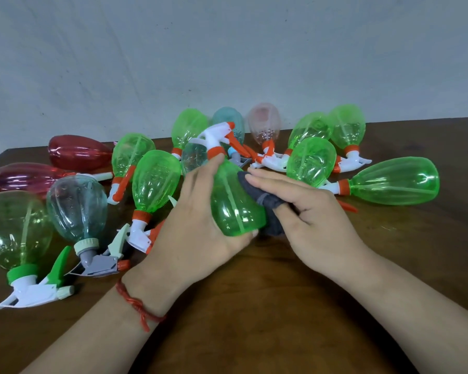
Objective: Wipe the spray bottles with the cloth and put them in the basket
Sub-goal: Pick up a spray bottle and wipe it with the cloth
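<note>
From here I see the left hand (197, 228) curled round a green spray bottle (237, 211) (white trigger, orange collar, pointing away). The right hand (311, 211) holds a dark cloth (265, 201) against its side. Other bottles (395, 182) lie scattered on the brown table (254, 306) just behind.

No text, label, brand mark or number legible. Translucent plastic spray bottles (395, 182) lie along the far edge of the brown wooden table (254, 306); nothing readable on bodies or trigger heads.
</note>
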A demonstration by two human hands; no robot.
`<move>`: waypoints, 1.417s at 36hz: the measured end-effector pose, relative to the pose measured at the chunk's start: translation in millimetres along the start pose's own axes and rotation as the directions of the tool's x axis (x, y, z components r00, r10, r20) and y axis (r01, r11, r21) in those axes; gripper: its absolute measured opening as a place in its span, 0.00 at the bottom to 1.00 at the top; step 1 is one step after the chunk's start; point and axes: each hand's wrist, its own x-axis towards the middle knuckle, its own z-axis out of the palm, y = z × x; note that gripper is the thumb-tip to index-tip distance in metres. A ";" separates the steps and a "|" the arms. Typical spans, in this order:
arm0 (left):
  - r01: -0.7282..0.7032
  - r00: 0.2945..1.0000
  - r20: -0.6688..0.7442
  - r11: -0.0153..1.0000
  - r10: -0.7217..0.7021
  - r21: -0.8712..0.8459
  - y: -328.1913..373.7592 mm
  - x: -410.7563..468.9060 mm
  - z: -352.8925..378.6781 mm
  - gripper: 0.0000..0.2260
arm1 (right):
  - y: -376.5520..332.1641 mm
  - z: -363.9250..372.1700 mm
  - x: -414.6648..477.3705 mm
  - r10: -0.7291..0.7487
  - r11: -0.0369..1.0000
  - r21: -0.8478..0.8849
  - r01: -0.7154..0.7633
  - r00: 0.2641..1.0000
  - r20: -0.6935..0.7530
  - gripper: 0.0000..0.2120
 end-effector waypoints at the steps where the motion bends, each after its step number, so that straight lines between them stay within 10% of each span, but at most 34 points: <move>1: -0.017 1.000 0.024 1.000 0.017 -0.017 1.0 -1.0 0.7 0.53 | -0.5 -1.0 0.9 0.023 0.999 0.028 -0.022 1.000 -0.007 0.26; 18: -0.058 0.986 0.129 0.938 0.108 -0.341 6.8 -6.1 0.3 0.51 | -1.5 -4.6 6.7 0.277 0.715 0.664 -0.217 0.961 0.016 0.23; 36: 0.093 0.995 -0.010 0.977 -0.097 -0.193 2.9 0.5 -2.4 0.52 | -6.4 -2.4 -2.1 0.026 0.978 0.205 -0.037 0.998 0.057 0.25; 51: 0.159 0.983 -0.048 0.954 -0.176 -0.254 4.2 3.8 -4.5 0.50 | -0.3 0.0 -2.0 0.022 0.978 0.204 -0.031 0.999 0.050 0.25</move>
